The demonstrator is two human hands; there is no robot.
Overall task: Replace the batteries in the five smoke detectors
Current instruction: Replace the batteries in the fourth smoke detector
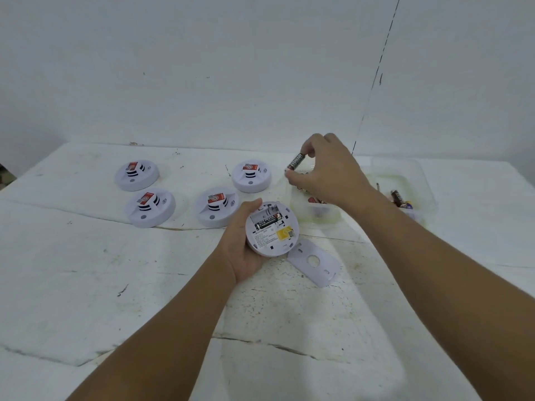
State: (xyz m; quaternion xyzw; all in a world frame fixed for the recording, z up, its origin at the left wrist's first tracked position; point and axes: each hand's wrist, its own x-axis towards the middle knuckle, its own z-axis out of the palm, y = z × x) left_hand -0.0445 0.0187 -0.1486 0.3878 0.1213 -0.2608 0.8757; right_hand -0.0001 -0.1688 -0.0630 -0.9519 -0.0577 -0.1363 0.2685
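Note:
My left hand (241, 241) grips a white smoke detector (272, 228) turned back-side up, its compartment open with one black battery (267, 221) lying in it. My right hand (324, 169) pinches another black battery (295, 161) by its ends, above a clear plastic tray (315, 211). The detector's white backplate (314, 261) lies on the table just right of my left hand. Several other white detectors with red labels sit face up: detector (136, 175), detector (150, 206), detector (217, 206) and detector (252, 175).
A second clear tray (405, 180) at the right holds a few batteries (401, 199). The white table (115, 270) is scuffed and cracked. A white wall rises behind it, with a thin dark cord (376, 73) hanging down.

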